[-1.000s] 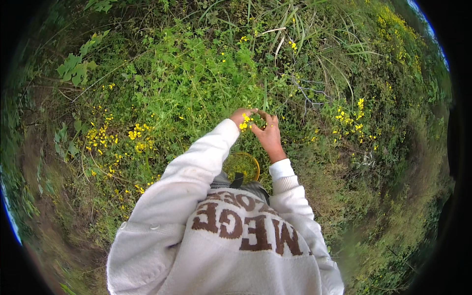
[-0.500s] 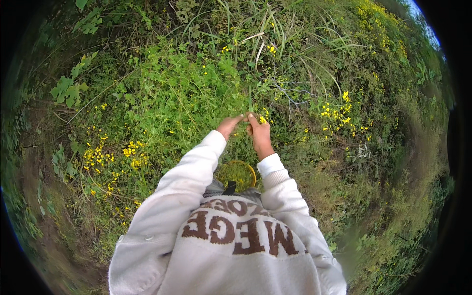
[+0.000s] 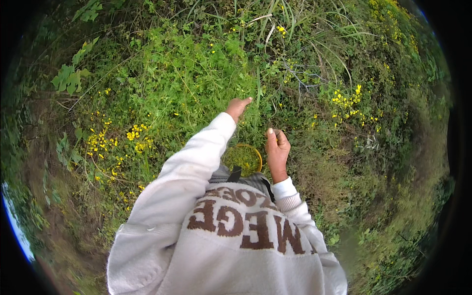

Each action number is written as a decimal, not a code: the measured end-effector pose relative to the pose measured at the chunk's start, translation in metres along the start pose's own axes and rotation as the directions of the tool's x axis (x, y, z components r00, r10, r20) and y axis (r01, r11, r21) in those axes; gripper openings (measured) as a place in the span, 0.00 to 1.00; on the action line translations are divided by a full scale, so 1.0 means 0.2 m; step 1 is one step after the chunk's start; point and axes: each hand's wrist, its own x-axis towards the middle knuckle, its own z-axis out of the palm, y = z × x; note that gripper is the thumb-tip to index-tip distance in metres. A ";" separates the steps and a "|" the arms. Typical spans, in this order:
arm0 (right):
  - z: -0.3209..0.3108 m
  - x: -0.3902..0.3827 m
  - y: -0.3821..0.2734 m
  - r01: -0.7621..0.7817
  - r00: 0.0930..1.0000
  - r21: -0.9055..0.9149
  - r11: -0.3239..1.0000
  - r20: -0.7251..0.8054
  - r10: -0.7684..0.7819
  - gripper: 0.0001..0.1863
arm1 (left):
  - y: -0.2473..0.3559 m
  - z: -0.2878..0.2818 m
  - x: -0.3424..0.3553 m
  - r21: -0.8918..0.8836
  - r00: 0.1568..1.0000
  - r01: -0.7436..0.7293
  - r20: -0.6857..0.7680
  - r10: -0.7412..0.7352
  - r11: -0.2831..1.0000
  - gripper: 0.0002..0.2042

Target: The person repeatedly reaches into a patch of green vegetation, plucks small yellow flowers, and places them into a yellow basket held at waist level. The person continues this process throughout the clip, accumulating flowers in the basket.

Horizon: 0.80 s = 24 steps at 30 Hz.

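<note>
My left hand (image 3: 238, 107) reaches into the green plants (image 3: 211, 81), thumb and fingers pressed together at the tip. Whatever is between them is too small to make out. Closer to my body and to the right, my right hand (image 3: 278, 150) is raised with its fingers curled in and the thumb against them. Anything inside that hand is hidden. Just left of it, at my waist, is a round container with a yellow rim (image 3: 260, 157), and green and yellow plant bits lie in it. A dark strap (image 3: 235, 173) hangs over its near side.
Yellow flowers grow in clusters at left (image 3: 138, 133) and at right (image 3: 346, 101). Bare grey twigs (image 3: 301, 78) stick out ahead on the right. Long grass blades (image 3: 339, 54) arch behind them. Broad leaves (image 3: 71, 78) stand at far left. Dense growth surrounds me.
My hands, together before, are now apart. The right hand has drawn back toward me and rightward, and the yellow flowers beside its thumb no longer show. The left hand still reaches forward.
</note>
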 end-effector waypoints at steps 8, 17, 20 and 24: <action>0.09 0.19 0.21 -0.234 0.960 0.000 0.972 0.157 0.231 0.18 | 0.04 0.04 -0.07 0.107 0.996 0.071 0.054 -0.077 0.992 0.52; 0.15 0.28 0.18 -0.420 0.873 -0.010 0.907 0.268 0.407 0.13 | 0.00 -0.02 -0.01 0.172 0.997 0.029 0.059 -0.040 0.985 0.51; 0.06 0.20 0.20 -0.541 0.779 0.126 0.832 0.446 0.440 0.11 | -0.07 -0.03 0.04 0.216 0.994 0.011 0.104 -0.034 0.976 0.46; -0.02 0.07 0.36 -0.071 0.950 -0.284 0.956 0.273 0.152 0.16 | -0.17 -0.03 0.06 0.268 1.000 -0.010 -0.012 0.014 0.963 0.44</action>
